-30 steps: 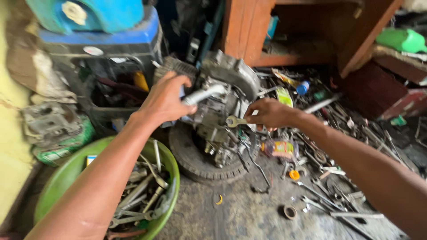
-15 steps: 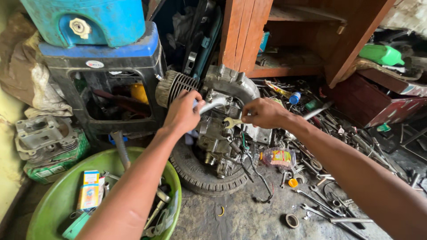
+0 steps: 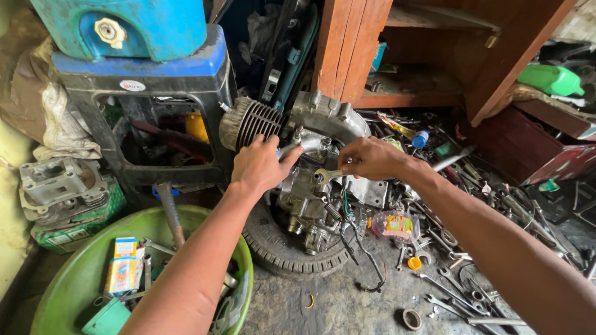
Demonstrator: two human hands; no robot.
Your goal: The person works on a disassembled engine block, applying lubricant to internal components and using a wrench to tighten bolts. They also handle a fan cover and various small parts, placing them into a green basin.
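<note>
Small engine (image 3: pixel 310 180) sits mid-floor on a worn black rubber tyre (image 3: pixel 292 248). Cast grey metal, greasy; ribbed finned cylinder at its 10 o'clock, smooth rounded cover on top, thin black and green wires hanging off at 5 o'clock.

Left hand (image 3: pixel 261 164) lies palm-down on the engine's upper left, fingers spread and curled over the casting beside a short silvery metal piece; cannot tell if it actually grips that piece. Right hand (image 3: pixel 369 158) is pinched closed on the shank of a steel wrench (image 3: pixel 329 175), its open jaw end against the engine's middle.

At 7 o'clock from the engine: round green plastic basin (image 3: pixel 62 285) holding loose wrenches, small yellow-and-blue cardboard boxes and a wooden-handled tool leaning on the rim.

At 10 o'clock: black plastic stool (image 3: pixel 149 105) with a blue top, blue plastic canister (image 3: pixel 136 25) on it, odd parts stuffed underneath. At 9 o'clock: bare grey cast block (image 3: pixel 59 189) on a green crate.

At 3 to 5 o'clock: rough concrete floor strewn with wrenches, washers, a small clear bottle (image 3: pixel 394 224). Wooden shelf (image 3: pixel 403 93) behind at 1 o'clock.
</note>
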